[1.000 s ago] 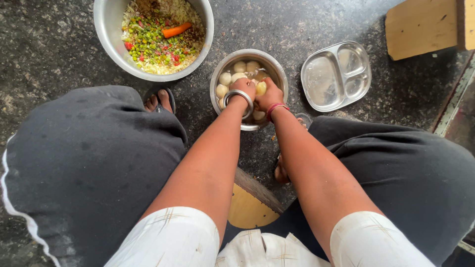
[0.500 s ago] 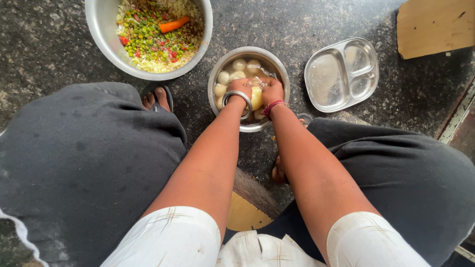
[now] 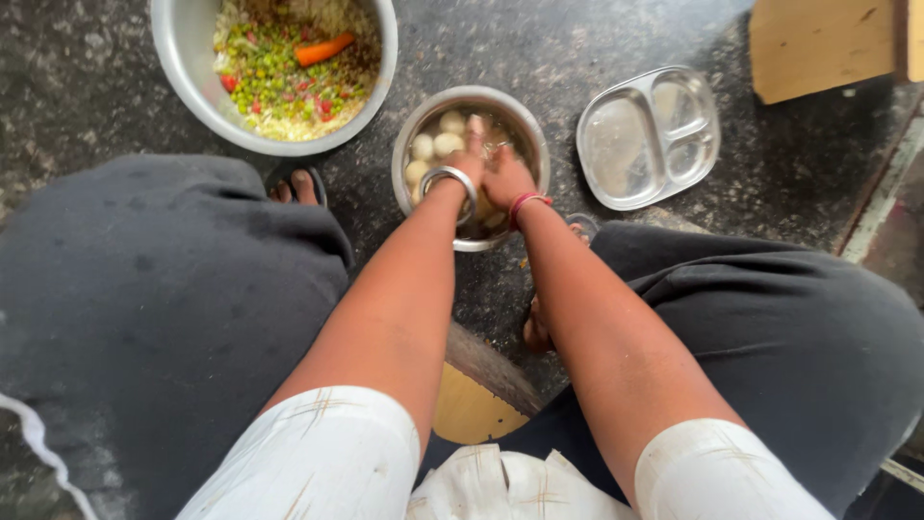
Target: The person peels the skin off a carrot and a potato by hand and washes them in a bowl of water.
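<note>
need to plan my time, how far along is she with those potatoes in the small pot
Done: several pale peeled potatoes sit in the small pot, and the big bowl already holds a chopped vegetable mix. In hand: left hand and right hand are both down in the pot; what they grip is hidden. Left: the steel tray is bare, and how many potatoes remain unpeeled can't be told.

One head-worn view looks steeply down, close over the floor.
</note>
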